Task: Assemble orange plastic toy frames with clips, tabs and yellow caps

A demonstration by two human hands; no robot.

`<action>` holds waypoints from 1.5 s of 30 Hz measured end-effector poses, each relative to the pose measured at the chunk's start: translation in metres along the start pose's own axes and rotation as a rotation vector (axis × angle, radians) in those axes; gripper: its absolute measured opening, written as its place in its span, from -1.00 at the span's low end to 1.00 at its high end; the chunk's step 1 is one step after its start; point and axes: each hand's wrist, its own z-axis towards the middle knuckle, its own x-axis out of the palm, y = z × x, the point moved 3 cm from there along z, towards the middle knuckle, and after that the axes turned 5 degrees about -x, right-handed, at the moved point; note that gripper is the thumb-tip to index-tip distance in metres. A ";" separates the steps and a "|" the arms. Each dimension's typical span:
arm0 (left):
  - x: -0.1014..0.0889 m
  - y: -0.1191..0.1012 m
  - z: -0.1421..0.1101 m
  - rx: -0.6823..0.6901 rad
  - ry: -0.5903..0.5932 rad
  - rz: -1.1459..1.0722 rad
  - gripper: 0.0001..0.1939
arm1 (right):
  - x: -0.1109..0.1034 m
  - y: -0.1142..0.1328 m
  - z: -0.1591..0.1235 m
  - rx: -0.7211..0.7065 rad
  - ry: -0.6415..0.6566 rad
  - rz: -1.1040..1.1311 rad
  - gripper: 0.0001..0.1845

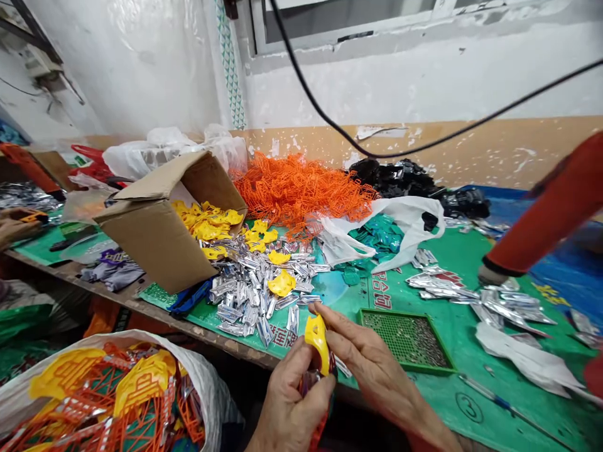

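Close to the table's front edge, my left hand [294, 402] is closed around a yellow plastic part [318, 342], its thumb pressed on the lower end. Darker and orange pieces show partly below it, mostly hidden by the fingers. My right hand [372, 361] grips the upper end of the same yellow part from the right, fingertips against its edge. Just beyond my hands lies a heap of small silver metal pieces [257, 285], with loose yellow parts [281, 284] on top. Right of my hands is a green tray [377, 342] of tiny dark screws or pins.
A tipped cardboard box [155, 242] spills yellow parts. Behind are orange plastic frames [301, 188] and a white bag [351, 245] with green pieces. An orange-sleeved tool [546, 210] hangs at right, above more silver pieces. A filled sack [207, 370] stands lower left; another person's hand [16, 227] is far left.
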 end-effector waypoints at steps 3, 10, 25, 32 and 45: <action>0.003 0.004 0.002 -0.226 0.070 -0.302 -0.69 | -0.005 -0.005 0.001 0.017 -0.037 0.114 -0.48; 0.009 0.014 0.007 -0.537 0.195 -0.766 -0.66 | -0.007 -0.019 0.000 0.176 -0.164 0.408 -0.57; 0.013 0.040 0.007 -0.626 0.228 -0.782 -0.59 | -0.018 -0.022 -0.010 -0.030 -0.120 0.109 -0.67; 0.002 0.003 0.008 -0.163 0.449 -0.094 -0.87 | -0.017 -0.012 -0.035 -0.393 -0.071 -0.127 -0.60; 0.016 -0.038 -0.034 0.767 0.437 1.005 -0.74 | -0.027 0.003 -0.077 -0.753 -0.123 -0.672 -0.76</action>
